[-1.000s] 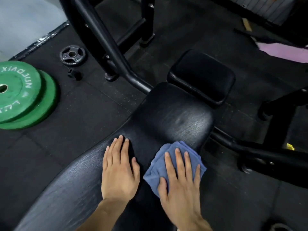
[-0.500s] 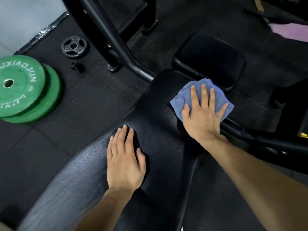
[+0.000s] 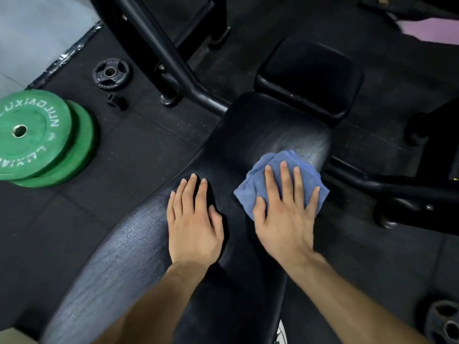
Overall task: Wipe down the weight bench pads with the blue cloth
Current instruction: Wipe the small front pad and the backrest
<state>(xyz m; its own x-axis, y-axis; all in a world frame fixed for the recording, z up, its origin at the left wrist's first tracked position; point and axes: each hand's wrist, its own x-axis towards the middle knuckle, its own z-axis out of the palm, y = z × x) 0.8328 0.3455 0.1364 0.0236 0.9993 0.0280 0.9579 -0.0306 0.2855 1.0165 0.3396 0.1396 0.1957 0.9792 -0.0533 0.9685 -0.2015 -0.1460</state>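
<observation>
Both hands flat, fingers straight: right hand (image 3: 285, 219) presses blue cloth (image 3: 280, 175) near long pad (image 3: 139, 244) right edge; loose cloth may slip off there.

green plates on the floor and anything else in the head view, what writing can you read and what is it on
"NITOAIXU", roughly: raised white letters seen upside down along the upper rim of the top green plate; the exact spelling is uncertain.
Lower rim of the same plate: more white lettering, cut off at the frame edge, not readable.
Small black plate: any embossed marks are too small to read.
Bench pad and blue cloth: no text visible.
</observation>
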